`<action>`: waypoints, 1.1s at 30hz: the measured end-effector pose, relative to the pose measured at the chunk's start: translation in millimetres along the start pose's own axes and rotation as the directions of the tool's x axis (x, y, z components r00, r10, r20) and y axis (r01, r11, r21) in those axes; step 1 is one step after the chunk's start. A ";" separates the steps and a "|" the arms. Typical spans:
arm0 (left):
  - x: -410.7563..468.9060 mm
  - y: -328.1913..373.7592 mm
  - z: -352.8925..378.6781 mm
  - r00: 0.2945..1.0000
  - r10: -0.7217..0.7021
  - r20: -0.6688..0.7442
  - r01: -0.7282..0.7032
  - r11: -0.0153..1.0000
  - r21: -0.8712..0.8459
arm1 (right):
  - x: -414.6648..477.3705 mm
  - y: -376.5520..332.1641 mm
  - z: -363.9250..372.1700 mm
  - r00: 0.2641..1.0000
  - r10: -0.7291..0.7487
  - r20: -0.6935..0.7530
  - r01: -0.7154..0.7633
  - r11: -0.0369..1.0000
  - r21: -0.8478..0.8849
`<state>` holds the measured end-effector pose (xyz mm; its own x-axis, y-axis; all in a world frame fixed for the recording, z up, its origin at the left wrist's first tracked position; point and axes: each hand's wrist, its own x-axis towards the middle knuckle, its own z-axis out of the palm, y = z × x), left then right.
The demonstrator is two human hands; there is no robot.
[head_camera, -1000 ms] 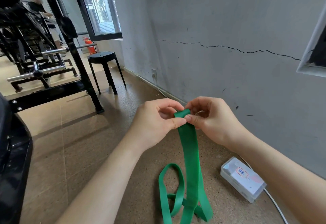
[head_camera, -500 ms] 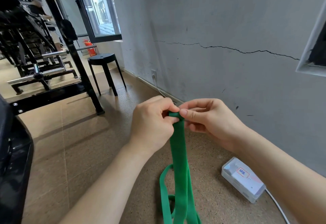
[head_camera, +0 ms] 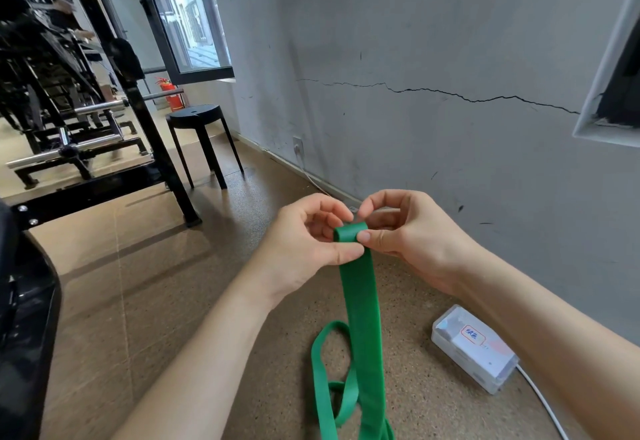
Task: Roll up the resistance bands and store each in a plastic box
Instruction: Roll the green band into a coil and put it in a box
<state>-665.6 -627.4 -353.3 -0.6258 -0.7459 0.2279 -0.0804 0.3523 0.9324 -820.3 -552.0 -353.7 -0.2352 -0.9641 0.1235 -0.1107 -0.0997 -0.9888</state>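
At the far left, a black steel rack (head_camera: 152,149) is standing on the brown cork-look floor (head_camera: 138,284), with a red fire extinguisher (head_camera: 171,95) showing behind it. A black round stool (head_camera: 195,116) is sitting just right of the rack, close to the floor's edge along the grey wall (head_camera: 415,24), beneath an open window (head_camera: 194,24).

Toward the middle, the left hand (head_camera: 304,245) is pinching the top end of the green resistance band (head_camera: 362,301). Its thumb is pressing the front of the strap while the curled fingers are backing it from behind. The band's top end is curling over into a small fold between the two hands, held up above the floor. The rest is hanging straight down as a flat strap, and its lower loops are lying slack on the floor.

The right hand (head_camera: 412,239) is gripping the same fold from the other side, thumb tip on the strap's edge and forefinger arching over the top.

Further right, a closed clear plastic box (head_camera: 472,346) with a red-framed label is lying on the floor near the wall edge, apart from the band. A white cable (head_camera: 543,401) is running along the floor beside it. A long crack (head_camera: 450,93) is running across the wall above.
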 end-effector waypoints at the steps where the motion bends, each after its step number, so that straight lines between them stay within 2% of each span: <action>1: -0.5 0.1 -2.1 0.999 -0.038 0.008 0.038 0.998 -0.051 | -0.3 -1.2 -0.4 0.999 -0.029 -0.023 0.028 0.999 -0.030; 3: -1.6 1.5 -3.4 0.995 -0.099 -0.002 0.099 0.991 -0.094 | -1.2 -3.4 0.1 0.994 -0.093 -0.055 0.089 0.993 -0.084; 6: -1.7 1.6 -0.5 0.990 -0.112 -0.087 0.104 0.990 -0.093 | 0.1 -2.8 2.8 0.984 -0.168 -0.050 0.158 0.974 -0.162; 10: -0.5 0.0 -0.1 0.975 -0.063 -0.213 0.049 0.996 -0.070 | 1.9 1.0 1.1 0.997 -0.063 0.035 0.067 0.989 -0.135; 13: -0.4 2.8 -3.2 0.966 -0.007 -0.258 -0.012 0.997 -0.072 | 0.6 1.2 -0.1 0.994 0.064 0.088 -0.061 0.998 -0.035; 18: -0.7 4.3 -3.6 0.956 0.032 -0.292 -0.050 0.997 -0.053 | 0.6 4.3 3.1 0.998 0.046 0.042 -0.052 0.986 0.157; 21: -1.7 5.1 -2.9 0.967 0.049 -0.250 -0.055 0.998 -0.016 | 0.3 5.3 4.5 0.998 0.063 0.016 -0.065 0.966 0.251; 24: -4.3 8.1 -1.1 0.981 0.071 -0.181 -0.058 0.996 0.073 | 1.7 5.6 3.6 0.999 0.043 -0.003 -0.041 0.970 0.239; 27: -5.7 13.0 2.5 0.995 0.058 -0.077 -0.051 0.994 0.098 | 2.9 5.5 0.3 0.999 0.023 0.040 -0.032 0.975 0.222; 31: -7.7 19.0 -4.5 0.991 -0.018 0.132 0.012 0.999 0.046 | 2.8 6.9 -2.9 0.990 0.029 0.136 -0.065 0.961 0.270; 33: -9.6 23.2 -9.1 0.983 -0.043 0.179 0.036 0.998 0.042 | 2.7 6.9 -3.6 0.983 0.033 0.179 -0.089 0.945 0.316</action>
<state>-654.4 -617.2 -331.2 -0.7508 -0.6470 0.1332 -0.1356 0.3482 0.9276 -825.1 -554.4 -359.8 -0.0624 -0.9953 0.0741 0.2210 -0.0862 -0.9715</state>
